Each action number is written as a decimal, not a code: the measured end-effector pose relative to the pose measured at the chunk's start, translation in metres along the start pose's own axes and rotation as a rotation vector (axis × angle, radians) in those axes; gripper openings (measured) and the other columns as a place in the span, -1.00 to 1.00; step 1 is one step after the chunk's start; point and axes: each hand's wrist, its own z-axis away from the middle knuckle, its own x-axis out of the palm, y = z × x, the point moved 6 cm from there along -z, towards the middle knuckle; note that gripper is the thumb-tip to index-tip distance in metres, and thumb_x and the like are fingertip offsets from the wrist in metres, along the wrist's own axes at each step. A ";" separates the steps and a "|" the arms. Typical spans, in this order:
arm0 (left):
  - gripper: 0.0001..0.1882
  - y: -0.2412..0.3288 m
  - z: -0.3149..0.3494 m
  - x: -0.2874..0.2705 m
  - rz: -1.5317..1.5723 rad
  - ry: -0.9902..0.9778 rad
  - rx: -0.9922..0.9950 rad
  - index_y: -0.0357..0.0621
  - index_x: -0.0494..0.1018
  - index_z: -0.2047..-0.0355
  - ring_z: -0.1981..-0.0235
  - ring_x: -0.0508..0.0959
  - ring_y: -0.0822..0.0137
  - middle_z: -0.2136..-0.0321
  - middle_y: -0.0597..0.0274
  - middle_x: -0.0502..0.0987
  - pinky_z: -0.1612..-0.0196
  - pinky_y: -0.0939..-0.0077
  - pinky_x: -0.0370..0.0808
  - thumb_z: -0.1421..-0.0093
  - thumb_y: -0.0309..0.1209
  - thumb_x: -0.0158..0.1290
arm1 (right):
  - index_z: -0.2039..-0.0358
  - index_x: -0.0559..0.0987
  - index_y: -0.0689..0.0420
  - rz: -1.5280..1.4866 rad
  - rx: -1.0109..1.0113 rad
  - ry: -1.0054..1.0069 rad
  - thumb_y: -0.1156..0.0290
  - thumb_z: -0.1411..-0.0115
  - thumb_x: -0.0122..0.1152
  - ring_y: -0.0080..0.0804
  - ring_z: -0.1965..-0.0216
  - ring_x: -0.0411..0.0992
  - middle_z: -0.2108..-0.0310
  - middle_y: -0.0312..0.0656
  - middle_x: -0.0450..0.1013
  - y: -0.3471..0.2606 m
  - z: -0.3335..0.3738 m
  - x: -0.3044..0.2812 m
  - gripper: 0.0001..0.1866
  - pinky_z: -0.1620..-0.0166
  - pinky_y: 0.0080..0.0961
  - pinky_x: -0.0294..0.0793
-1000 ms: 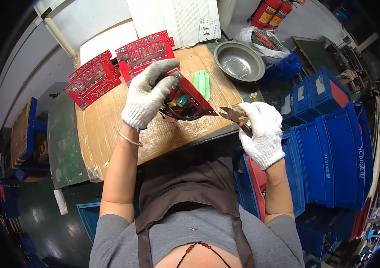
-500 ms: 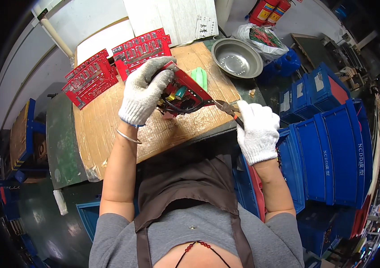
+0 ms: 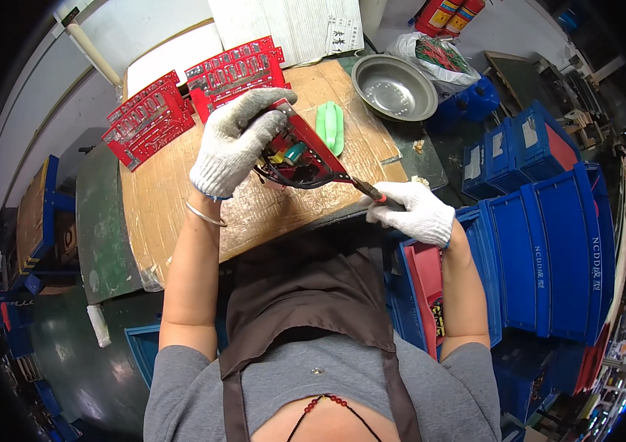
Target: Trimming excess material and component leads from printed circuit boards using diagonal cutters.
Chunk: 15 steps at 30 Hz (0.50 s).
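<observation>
Circuit board (image 3: 316, 147), red, one, green-and-yellow components (image 3: 295, 153), tilted above green bench (image 3: 103, 228) near front edge; white-gloved left hand (image 3: 236, 140) gripping it, white-gloved right hand (image 3: 412, 212) closed around red-handled pliers (image 3: 367, 190) (one).

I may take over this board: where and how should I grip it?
Probably pinch the middle of the long right edge of the board, coming from the person's right. That edge is bare; the left hand covers the upper end, pliers are at the lower corner, and components crowd the face.

Red circuit board (image 3: 314, 144), red pliers handle (image 3: 380, 198), white-gloved hands (image 3: 236, 140), brown apron (image 3: 309, 295), blue crates (image 3: 530, 250).
</observation>
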 end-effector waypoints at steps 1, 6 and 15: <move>-0.76 -0.001 0.000 0.000 0.008 -0.007 -0.019 -0.27 0.61 0.03 0.09 0.58 0.50 0.13 0.27 0.65 -0.05 0.51 0.55 -0.32 -0.47 0.17 | 0.03 0.59 0.27 -0.135 0.071 -0.060 0.51 -0.23 0.22 -0.53 0.41 0.50 0.36 -0.15 0.61 0.006 -0.001 0.005 -0.71 0.21 -0.53 0.53; -0.77 -0.002 -0.001 -0.004 0.031 0.018 0.002 -0.26 0.62 0.05 0.10 0.58 0.49 0.14 0.27 0.65 -0.06 0.51 0.55 -0.32 -0.46 0.18 | -0.05 0.59 0.11 0.287 -0.235 0.400 0.55 -0.13 0.32 -0.24 0.15 0.53 0.15 -0.07 0.54 0.008 0.007 -0.012 -0.57 0.05 -0.39 0.50; -0.74 -0.005 -0.002 -0.007 0.024 0.029 -0.049 -0.26 0.60 -0.02 0.09 0.56 0.50 0.11 0.30 0.62 -0.08 0.54 0.51 -0.36 -0.53 0.09 | -0.11 0.54 0.03 1.001 -0.304 0.516 0.50 0.17 0.49 -0.09 -0.04 0.45 0.04 -0.14 0.49 -0.066 0.019 -0.023 -0.28 -0.15 -0.14 0.33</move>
